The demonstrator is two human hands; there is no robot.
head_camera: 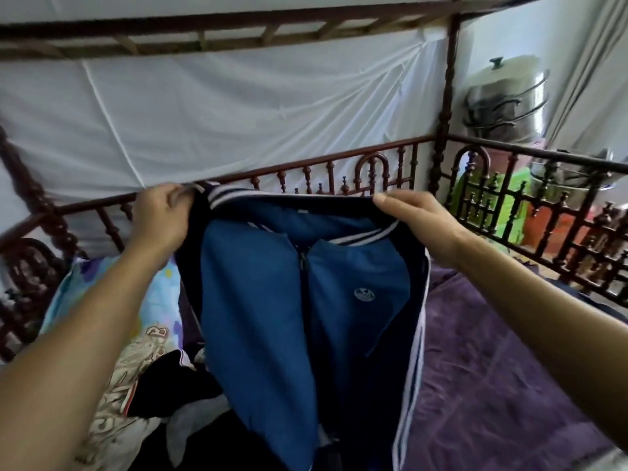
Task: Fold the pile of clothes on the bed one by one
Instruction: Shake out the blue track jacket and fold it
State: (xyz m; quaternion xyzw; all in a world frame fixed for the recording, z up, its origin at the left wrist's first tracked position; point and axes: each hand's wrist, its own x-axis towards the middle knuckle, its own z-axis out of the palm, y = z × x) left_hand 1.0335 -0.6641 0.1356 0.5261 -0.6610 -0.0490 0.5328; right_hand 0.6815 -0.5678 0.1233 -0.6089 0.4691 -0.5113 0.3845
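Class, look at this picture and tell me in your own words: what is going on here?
A person is holding a blue zip jacket up in the air. The left hand grips one top corner and the right hand pinches the other. The jacket hangs unfolded over the purple bed cover. A pile of other clothes lies at the lower left.

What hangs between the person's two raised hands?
The blue zip-front jacket with a white-striped collar, its top edge stretched from left hand to right hand; head view.
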